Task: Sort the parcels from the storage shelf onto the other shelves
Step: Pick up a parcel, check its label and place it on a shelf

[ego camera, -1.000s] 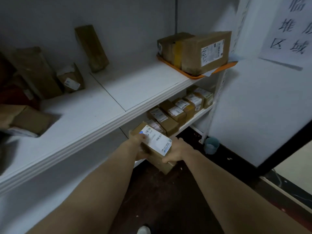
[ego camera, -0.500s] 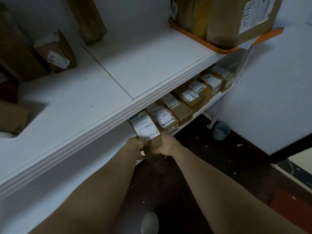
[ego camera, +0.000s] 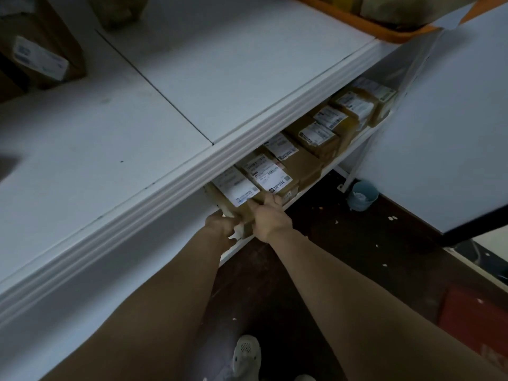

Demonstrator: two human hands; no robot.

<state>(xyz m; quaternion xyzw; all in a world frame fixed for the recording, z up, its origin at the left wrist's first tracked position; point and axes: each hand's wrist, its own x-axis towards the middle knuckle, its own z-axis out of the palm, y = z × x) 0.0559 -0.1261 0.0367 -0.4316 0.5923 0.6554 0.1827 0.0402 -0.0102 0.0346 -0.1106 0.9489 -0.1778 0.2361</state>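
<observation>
- We find one brown parcel [ego camera: 236, 193] with a white label at the left end of the lower shelf [ego camera: 316, 180]. Its far part lies under the lip of the shelf above, and its near end projects past the lower shelf's front edge.
- We cannot tell whether the parcel's underside rests on the lower shelf.
- The left hand [ego camera: 220, 226] grips the parcel's near left corner, fingers curled around it.
- The right hand [ego camera: 270, 220] holds the near right side, with fingers bent over the top edge beside the label.
- A row of labelled parcels [ego camera: 316, 136] fills the lower shelf to the right of the held parcel, and the first one touches it.
- The white upper shelf [ego camera: 165, 111] sits directly above the lower shelf. It carries an orange tray [ego camera: 384, 34] above the lower shelf's right end.
- A small blue bucket [ego camera: 361, 195] stands on the dark floor [ego camera: 316, 243] beside the lower shelf's right end.
- A white shoe [ego camera: 246, 353] shows on the floor well in front of the lower shelf.
</observation>
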